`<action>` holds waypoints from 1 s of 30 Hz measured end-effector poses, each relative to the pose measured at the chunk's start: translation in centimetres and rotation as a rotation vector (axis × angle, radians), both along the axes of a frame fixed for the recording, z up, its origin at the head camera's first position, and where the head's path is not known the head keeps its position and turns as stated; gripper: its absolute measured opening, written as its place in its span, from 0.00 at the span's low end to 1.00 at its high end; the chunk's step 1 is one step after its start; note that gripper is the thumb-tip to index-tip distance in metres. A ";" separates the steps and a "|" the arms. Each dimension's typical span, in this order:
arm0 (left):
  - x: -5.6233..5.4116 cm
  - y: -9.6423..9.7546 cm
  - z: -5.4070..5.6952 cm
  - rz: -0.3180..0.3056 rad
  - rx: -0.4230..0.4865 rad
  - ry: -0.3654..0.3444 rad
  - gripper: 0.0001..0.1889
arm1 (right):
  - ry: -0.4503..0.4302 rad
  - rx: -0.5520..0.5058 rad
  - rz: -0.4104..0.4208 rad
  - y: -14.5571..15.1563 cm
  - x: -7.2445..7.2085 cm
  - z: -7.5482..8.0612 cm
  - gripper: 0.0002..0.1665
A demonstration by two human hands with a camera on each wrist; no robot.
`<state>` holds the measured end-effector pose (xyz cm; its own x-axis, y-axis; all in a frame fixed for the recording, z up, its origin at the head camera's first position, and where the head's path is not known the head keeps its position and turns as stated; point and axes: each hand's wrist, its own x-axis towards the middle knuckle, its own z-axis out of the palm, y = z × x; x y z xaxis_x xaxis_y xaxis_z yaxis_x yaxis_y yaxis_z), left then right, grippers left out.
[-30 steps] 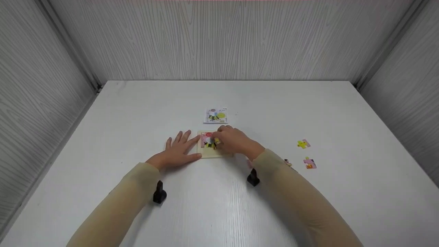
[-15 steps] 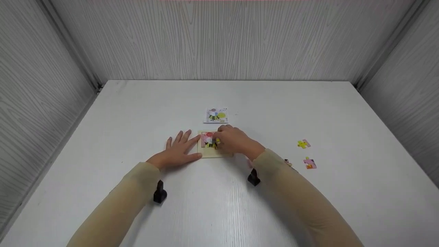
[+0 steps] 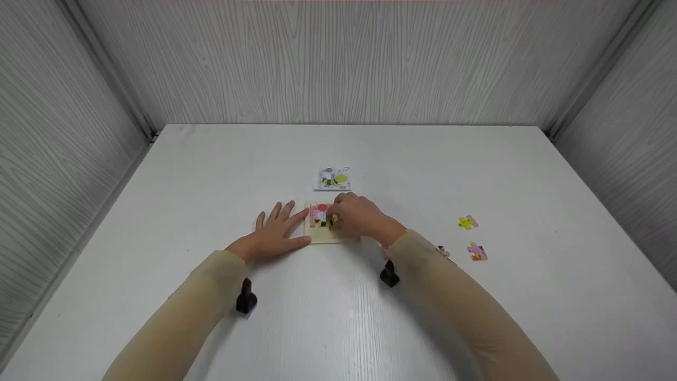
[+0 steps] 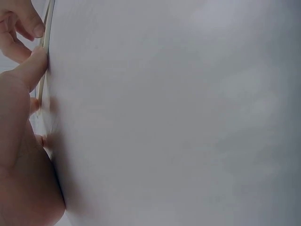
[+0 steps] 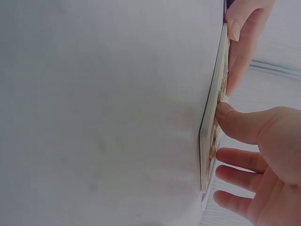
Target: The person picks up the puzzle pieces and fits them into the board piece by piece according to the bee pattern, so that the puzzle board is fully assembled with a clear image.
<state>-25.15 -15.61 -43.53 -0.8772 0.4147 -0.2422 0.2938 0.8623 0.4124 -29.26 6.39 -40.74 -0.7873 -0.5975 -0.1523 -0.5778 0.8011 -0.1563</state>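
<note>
A small wooden puzzle board (image 3: pixel 321 237) lies on the white table. Several joined puzzle pieces (image 3: pixel 320 215), pink with a yellow-and-black striped figure, fill its upper left part. Spread flat, my left hand (image 3: pixel 272 238) rests on the table, its thumb and index fingertip touching the board's left edge. My right hand (image 3: pixel 362 214) reaches over the board's right side and pinches a yellow puzzle piece (image 3: pixel 336 217), mostly hidden beneath the fingers. In the right wrist view, the thumb (image 5: pixel 235 123) and fingertips touch pieces on the board's top face.
Behind the board lies a picture card (image 3: pixel 334 179) with a bee. To the right are a yellow-and-pink piece (image 3: pixel 467 221) and a pink-and-orange piece (image 3: pixel 477 252). Another piece (image 3: pixel 443 251) shows partly behind the right sleeve. Pale wood-grain panels enclose the table.
Both hands stay almost in place. The right hand's fingers shift only slightly over the board; nothing is let go.
</note>
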 end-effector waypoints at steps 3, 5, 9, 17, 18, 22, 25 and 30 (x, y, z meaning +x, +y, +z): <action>0.0 0.0 0.0 -0.002 -0.005 0.001 0.41 | -0.001 -0.005 -0.007 0.0 -0.1 -0.1 0.23; 0.0 0.0 0.0 -0.002 -0.004 0.002 0.40 | -0.007 -0.017 -0.006 0.2 0.0 -0.1 0.24; 0.1 0.0 0.0 -0.002 0.001 0.004 0.40 | -0.023 -0.038 0.006 0.5 0.0 0.0 0.24; 0.0 0.0 0.1 -0.005 0.002 0.006 0.41 | -0.020 -0.087 0.027 1.7 0.4 0.6 0.21; 0.0 0.0 0.1 -0.009 0.004 0.010 0.41 | -0.020 -0.098 0.023 2.0 0.4 0.7 0.21; 0.1 -0.1 0.2 -0.019 0.021 0.019 0.40 | -0.018 -0.130 0.012 2.9 0.6 0.9 0.22; 0.1 -0.3 0.1 -0.025 0.033 0.022 0.40 | -0.030 -0.147 -0.014 3.6 0.8 1.0 0.23; 0.1 -0.3 0.0 -0.026 0.025 0.020 0.41 | -0.053 -0.158 -0.078 4.8 0.9 0.9 0.23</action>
<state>-25.07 -15.88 -43.50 -0.8707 0.4428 -0.2140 0.3240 0.8438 0.4278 -28.37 11.18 -39.88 -0.8256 -0.5547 -0.1038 -0.5025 0.8063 -0.3122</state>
